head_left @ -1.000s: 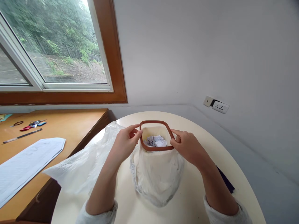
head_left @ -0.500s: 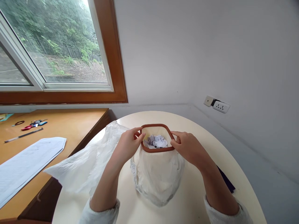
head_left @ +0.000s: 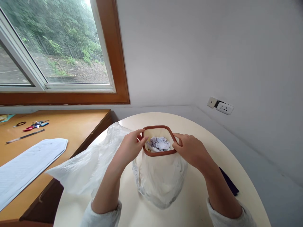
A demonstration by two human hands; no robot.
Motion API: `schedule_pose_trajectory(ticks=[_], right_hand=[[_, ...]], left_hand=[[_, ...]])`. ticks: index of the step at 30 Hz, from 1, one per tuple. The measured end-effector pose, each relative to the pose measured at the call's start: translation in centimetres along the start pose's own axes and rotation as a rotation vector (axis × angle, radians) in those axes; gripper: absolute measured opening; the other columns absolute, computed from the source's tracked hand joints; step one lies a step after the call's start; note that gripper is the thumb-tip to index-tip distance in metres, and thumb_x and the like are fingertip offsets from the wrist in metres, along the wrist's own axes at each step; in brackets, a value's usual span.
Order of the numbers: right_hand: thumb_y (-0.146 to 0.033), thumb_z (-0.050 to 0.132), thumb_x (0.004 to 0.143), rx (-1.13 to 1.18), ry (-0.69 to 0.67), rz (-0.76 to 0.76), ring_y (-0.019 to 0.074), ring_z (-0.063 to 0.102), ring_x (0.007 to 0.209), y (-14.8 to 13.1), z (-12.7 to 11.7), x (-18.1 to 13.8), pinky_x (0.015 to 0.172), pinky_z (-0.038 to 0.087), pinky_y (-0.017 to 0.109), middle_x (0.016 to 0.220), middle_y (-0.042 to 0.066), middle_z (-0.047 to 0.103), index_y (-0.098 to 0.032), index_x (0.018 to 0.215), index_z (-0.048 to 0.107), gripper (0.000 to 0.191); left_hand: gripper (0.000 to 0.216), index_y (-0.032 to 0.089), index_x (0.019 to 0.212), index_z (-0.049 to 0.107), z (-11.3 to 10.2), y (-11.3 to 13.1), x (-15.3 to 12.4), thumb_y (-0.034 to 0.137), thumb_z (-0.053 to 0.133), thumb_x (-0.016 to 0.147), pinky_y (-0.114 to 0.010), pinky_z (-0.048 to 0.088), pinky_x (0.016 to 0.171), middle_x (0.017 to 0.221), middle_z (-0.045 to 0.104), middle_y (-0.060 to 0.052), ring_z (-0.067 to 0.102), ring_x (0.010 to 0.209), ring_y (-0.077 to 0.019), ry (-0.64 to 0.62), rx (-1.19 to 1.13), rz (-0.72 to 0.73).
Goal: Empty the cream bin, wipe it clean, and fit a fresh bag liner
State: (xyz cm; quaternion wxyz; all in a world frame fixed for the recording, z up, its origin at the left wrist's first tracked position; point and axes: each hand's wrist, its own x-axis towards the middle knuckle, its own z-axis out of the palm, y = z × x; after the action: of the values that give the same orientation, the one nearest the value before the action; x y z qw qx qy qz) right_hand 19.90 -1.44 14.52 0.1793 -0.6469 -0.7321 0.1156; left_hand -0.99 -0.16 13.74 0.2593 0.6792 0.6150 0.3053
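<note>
A small bin with a brown ring-shaped rim stands on the round table. A translucent white bin bag lines it and hangs loosely over its outside. Crumpled white paper lies inside. My left hand grips the left side of the brown rim between thumb and fingers. On the opposite side, my right hand pinches the rim in the same way. Left of the bin, beside my left forearm, a second white plastic bag is spread out and hangs past the table edge.
The round cream table meets a wooden desk on the left. On the desk lie paper sheets, a pen and keys. A dark flat object rests by my right forearm. A wall socket is at the right.
Both hands keep their hold on the rim. The rim's near edge sits very slightly lower in the picture; otherwise only a small camera shift shows.
</note>
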Motion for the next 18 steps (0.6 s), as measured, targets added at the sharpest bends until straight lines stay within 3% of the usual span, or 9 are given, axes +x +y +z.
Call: schedule_pose_trajectory(ticks=[6,12,18], right_hand=[[-0.017,0.04,0.076,-0.029,0.007,0.006,0.0103,0.04,0.054,-0.17,-0.11,-0.08,0.049,0.02,0.023,0.061,-0.003,0.051,-0.023,0.081,0.057,0.019],[-0.017,0.041,0.076,-0.06,0.006,0.009,0.01,0.039,0.054,-0.33,-0.11,-0.12,0.049,0.02,0.023,0.063,-0.003,0.052,-0.022,0.076,0.053,0.013],[-0.019,0.041,0.077,-0.069,0.0,0.0,0.0104,0.041,0.055,-0.13,0.12,0.03,0.049,0.02,0.024,0.064,-0.003,0.053,-0.022,0.076,0.051,0.01]], left_hand=[[0.049,0.021,0.119,0.054,0.14,-0.21,0.18,0.049,0.042,0.081,-0.029,0.043,0.059,0.088,0.063,-0.007,0.059,0.073,-0.0202,-0.007,0.006,0.007],[0.055,0.022,0.129,0.043,0.48,-0.63,0.4,0.048,0.042,0.081,-0.027,0.043,0.058,0.089,0.061,-0.006,0.058,0.07,-0.0181,0.027,0.024,0.005],[0.048,0.023,0.121,0.053,0.5,-0.47,0.4,0.047,0.042,0.081,-0.028,0.042,0.055,0.084,0.062,-0.006,0.057,0.067,-0.0189,-0.01,0.033,0.024]])
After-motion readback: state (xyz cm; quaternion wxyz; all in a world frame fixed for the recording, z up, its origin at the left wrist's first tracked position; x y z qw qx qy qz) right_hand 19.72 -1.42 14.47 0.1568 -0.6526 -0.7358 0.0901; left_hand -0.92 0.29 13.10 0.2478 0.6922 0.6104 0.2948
